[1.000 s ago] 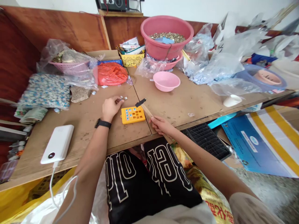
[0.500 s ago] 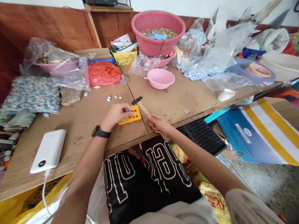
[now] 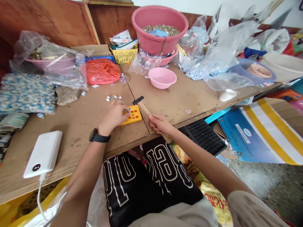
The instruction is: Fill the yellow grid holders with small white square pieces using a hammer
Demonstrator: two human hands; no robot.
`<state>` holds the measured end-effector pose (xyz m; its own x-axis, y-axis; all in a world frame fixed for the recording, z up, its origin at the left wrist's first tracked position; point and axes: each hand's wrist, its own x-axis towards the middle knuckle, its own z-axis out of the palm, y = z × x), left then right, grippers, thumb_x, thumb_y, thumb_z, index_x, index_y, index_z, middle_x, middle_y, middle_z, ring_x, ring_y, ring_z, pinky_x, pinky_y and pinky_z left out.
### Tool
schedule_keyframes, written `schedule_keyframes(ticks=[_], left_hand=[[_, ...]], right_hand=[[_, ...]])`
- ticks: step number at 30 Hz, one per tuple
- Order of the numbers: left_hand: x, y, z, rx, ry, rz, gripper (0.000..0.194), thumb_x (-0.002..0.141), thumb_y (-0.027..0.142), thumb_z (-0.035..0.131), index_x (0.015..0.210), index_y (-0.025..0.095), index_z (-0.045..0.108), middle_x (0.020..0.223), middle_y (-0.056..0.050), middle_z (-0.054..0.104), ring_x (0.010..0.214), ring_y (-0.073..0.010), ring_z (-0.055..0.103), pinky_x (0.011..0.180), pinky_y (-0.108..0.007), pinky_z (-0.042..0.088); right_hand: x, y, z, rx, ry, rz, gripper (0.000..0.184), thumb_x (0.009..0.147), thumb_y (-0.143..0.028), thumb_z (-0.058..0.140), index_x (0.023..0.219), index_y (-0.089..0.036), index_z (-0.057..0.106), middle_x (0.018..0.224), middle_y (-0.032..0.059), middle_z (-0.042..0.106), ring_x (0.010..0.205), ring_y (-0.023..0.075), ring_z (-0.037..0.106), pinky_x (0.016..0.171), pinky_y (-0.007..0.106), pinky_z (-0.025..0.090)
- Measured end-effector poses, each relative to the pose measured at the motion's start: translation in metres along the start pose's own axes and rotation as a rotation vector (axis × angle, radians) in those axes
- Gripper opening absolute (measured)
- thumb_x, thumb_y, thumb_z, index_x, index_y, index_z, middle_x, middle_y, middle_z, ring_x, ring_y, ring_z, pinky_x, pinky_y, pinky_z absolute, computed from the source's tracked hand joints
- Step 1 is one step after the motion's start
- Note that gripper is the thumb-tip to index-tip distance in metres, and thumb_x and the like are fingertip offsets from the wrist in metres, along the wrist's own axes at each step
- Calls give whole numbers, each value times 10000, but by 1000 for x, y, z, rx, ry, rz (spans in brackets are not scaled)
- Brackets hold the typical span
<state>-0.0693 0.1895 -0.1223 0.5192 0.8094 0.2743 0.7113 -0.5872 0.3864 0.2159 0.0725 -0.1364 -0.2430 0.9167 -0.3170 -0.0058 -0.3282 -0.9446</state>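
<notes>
The right hand point(image 3: 159, 124) is closed tight around a wooden stick point(image 3: 144, 110) (black tip point(image 3: 138, 100) pointing away), while the left hand point(image 3: 115, 116) rests bunched on a yellow plastic tray point(image 3: 133, 115), holding what, if anything, I cannot tell

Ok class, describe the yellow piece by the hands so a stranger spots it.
On the wooden table, find the left hand wearing a black watch. Under its fingertips lies a small, flat yellow plate with square cells, unlike the yellow lattice basket farther back.

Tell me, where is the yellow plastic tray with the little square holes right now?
In the head view, the yellow plastic tray lies on the wooden table, under the fingertips of the left hand, just left of the wooden handle gripped by the right hand.
</notes>
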Motion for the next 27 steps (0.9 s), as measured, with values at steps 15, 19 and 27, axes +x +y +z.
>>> schedule_keyframes(ticks=[15,19,27], left_hand=[[-8,-5,3,-60,56,-18,394,833,453,876,1167,252,819,1214,-109,761,1295,-400,647,1205,-610,514],[-6,-26,-9,-229,181,-118,346,935,396,737,1234,233,799,1301,-101,822,1189,-314,738,1152,-492,565],[-8,-76,-15,-129,472,-505,307,1041,310,575,1150,181,831,1157,-126,875,987,-263,783,976,-369,592]], right_hand=[[-30,-20,-15,-1072,190,-428,283,1195,-430,518,991,-241,576,762,14,601,677,199,533,671,308,324],[-32,-17,1,-1021,300,-448,327,1232,-454,396,1112,-228,599,746,16,611,651,218,555,664,309,334],[-12,6,1,-759,116,-384,431,1175,-611,492,973,-245,599,757,1,594,668,186,536,629,282,389]])
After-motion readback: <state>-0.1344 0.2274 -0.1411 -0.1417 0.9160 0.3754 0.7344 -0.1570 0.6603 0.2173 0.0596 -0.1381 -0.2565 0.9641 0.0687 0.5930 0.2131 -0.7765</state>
